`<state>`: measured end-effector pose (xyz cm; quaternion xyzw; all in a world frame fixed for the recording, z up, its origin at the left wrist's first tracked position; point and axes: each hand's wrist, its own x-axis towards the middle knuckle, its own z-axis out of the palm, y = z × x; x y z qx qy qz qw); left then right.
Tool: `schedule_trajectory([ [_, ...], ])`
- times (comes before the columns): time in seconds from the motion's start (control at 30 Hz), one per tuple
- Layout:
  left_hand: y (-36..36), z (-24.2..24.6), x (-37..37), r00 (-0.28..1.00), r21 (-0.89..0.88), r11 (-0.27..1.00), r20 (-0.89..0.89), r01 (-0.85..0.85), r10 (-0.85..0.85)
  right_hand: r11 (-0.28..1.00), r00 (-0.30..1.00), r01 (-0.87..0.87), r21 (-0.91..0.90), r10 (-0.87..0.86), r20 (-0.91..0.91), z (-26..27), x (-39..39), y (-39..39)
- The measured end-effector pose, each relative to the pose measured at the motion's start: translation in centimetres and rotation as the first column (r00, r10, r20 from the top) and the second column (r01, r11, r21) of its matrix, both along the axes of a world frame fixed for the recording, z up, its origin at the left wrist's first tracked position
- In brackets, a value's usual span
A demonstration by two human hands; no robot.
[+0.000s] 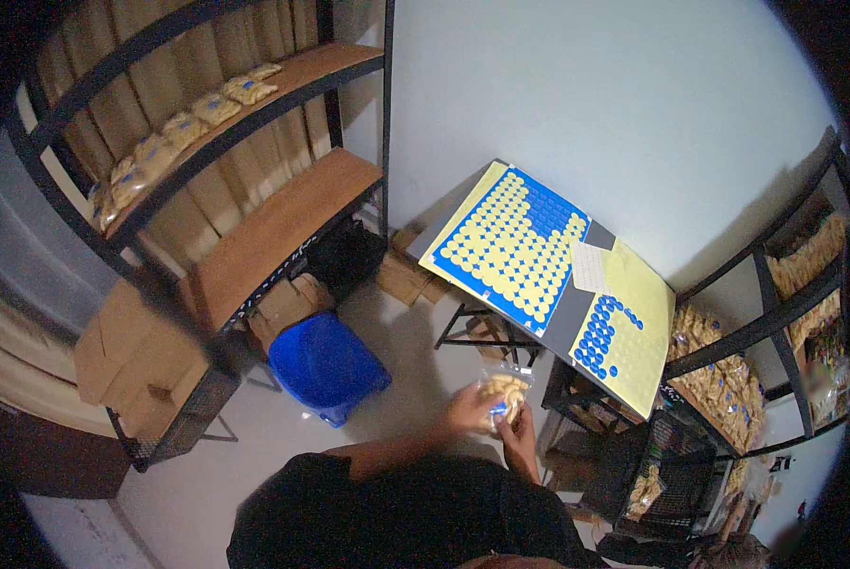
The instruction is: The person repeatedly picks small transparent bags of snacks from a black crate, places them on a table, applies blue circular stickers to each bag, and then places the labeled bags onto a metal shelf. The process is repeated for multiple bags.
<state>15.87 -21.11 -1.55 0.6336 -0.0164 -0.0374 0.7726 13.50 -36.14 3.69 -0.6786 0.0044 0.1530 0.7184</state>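
Observation:
A clear plastic bag of pale yellow snacks [508, 391] is held between my two hands, in front of my black shirt. My left hand [470, 410], somewhat blurred, grips the bag's left side. My right hand [519, 437] has its fingers on the bag's lower right part, beside a small blue round sticker [498, 409]. Beyond the bag stands a tilted board, on which lie a blue sheet with rows of pale yellow round stickers [503, 263] and a yellow sheet [638, 306] with blue round stickers [596, 338].
Similar stickered bags [183, 129] line a wooden shelf at left. A blue plastic stool [329, 363] stands below it, near cardboard boxes [147, 341]. At right, a rack shelf [724, 377] holds many bags. Part of another person [731, 551] shows at lower right.

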Motion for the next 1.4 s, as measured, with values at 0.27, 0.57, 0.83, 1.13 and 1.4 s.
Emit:
schedule_trajectory([
  [0.27, 1.3, -1.8, -1.4, 0.936, 0.397, 0.874, 0.314, -0.279, 0.157, 0.96, 0.97, -0.206, -0.188, 0.226, 0.094, -0.9, 0.0, -1.4],
  [0.57, -4.1, 2.7, -6.1, 0.999, 0.577, 0.817, 0.028, 0.009, -0.031, 0.974, 0.987, -0.068, -0.217, 0.096, 0.125, -2.3, -6.3, -8.6],
  [0.83, -11.8, 3.5, -9.6, 0.915, 0.073, 0.969, -0.353, 0.236, -0.196, 0.982, 0.997, 0.064, -0.178, -0.071, -0.033, -3.1, -12.7, -16.0],
  [1.13, -12.0, 4.7, -13.7, 0.938, 0.058, 0.997, -0.339, -0.056, 0.072, 0.999, 1.0, 0.012, -0.048, -0.013, -0.019, -1.5, -13.8, -16.1],
  [1.4, -5.1, 2.4, -13.6, 0.847, 0.017, 0.98, -0.501, -0.198, 0.18, 0.994, 0.993, -0.107, -0.006, 0.107, 0.054, -2.6, -10.0, -10.6],
])
